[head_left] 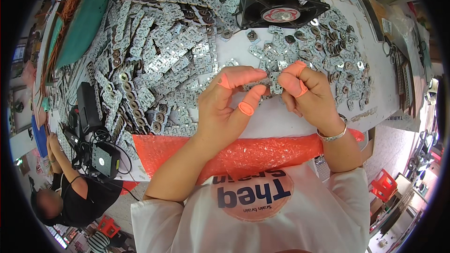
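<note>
My left hand (225,100) is raised over the white table, with thumb and index finger curved apart. Orange finger cots cover both. Small boards show in the gap between these fingertips, and I see no firm grip on them. My right hand (309,91), also wearing orange finger cots, has its thumb and bent index finger pressed together at a small circuit board (275,83). That board hangs between the two hands, close to the left fingertips. Beyond the hands lies a heap of loose small circuit boards (323,56), some with dark round parts.
Strips of joined circuit boards (164,47) cover the table's left half. A black fan (281,4) stands at the back. Red bubble wrap (253,152) lines the front edge. Black adapters and cables (101,154) lie at the left; another person (70,192) sits beyond them.
</note>
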A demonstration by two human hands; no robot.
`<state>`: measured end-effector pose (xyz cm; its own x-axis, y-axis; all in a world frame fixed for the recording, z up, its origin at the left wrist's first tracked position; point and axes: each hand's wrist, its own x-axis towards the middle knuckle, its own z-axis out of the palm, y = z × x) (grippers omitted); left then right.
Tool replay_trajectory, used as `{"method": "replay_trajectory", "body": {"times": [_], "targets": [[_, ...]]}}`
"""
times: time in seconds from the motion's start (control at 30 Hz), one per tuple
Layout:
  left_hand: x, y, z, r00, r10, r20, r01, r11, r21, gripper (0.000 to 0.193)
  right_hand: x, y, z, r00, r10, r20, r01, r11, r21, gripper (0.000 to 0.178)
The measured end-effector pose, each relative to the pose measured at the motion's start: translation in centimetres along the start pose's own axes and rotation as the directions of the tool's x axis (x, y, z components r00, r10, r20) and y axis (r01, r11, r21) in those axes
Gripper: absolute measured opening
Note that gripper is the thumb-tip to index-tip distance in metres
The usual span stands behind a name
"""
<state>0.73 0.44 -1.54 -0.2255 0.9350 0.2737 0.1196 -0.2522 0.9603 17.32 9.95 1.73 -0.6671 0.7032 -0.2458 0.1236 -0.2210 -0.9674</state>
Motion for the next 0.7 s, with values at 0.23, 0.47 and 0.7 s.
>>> {"method": "replay_trajectory", "body": {"times": [0.23, 0.47, 0.7], "targets": [[0.0, 0.3, 0.3, 0.997, 0.072, 0.041, -0.075, 0.994, 0.078, 0.023, -0.1, 0.3, 0.0, 0.996, -0.062, -0.068, 0.057, 0.996, -0.067, 0.015], [0.3, 0.6, 0.3, 0.989, -0.144, 0.039, 0.148, 0.976, -0.162, 0.021, 0.6, 0.4, -1.5, 0.911, -0.404, 0.079, 0.358, 0.682, -0.638, 0.011], [0.3, 0.7, 0.3, 0.959, -0.258, 0.114, 0.280, 0.921, -0.269, 0.023, 0.0, -0.1, -1.9, 0.970, -0.230, -0.081, 0.166, 0.867, -0.470, 0.011]]}}
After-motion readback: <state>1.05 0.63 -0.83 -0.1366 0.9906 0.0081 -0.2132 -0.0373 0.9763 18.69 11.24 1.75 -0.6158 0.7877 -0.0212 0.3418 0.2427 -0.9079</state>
